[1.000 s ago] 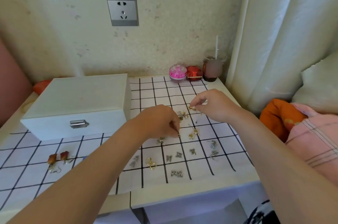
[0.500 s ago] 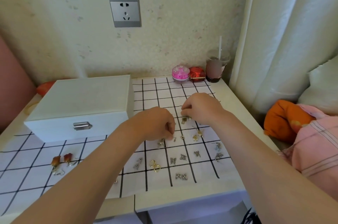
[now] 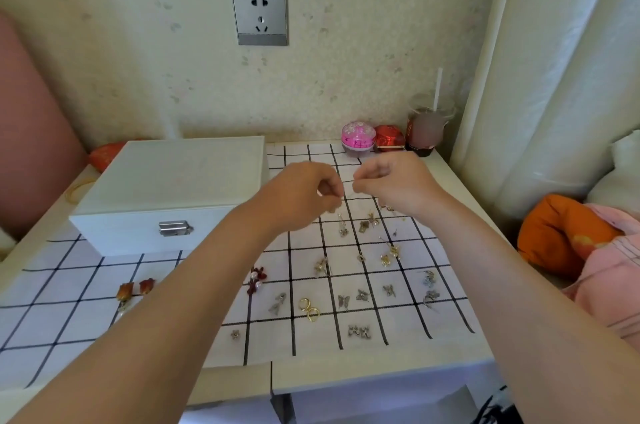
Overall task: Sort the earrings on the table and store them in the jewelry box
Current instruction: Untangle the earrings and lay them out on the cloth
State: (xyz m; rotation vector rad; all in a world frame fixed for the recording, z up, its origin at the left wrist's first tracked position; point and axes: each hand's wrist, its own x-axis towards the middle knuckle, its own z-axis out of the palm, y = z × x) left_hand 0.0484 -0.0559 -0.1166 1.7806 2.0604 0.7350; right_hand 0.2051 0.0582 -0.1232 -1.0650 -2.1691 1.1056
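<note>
Jewelry box (image 3: 173, 188): white, lid down, metal latch (image 3: 175, 228) facing the person, sitting at ten o'clock on the table; contents are hiding from view.

Earrings (image 3: 362, 294): lying loose on the checked cloth (image 3: 69, 302) from four to six o'clock; red pair (image 3: 136, 288) at eight o'clock; gold hoops (image 3: 309, 309) at six.

Left hand (image 3: 304, 195), right hand (image 3: 394, 186): hovering above centre, fingertips nearly meeting, fingers curling, thumb pressing against forefinger; whether either is pinching anything is too blurred to tell.

Pink pot (image 3: 358, 137), red box (image 3: 389, 139), cup (image 3: 427, 127) carrying a straw (image 3: 438, 87): standing at one o'clock.
</note>
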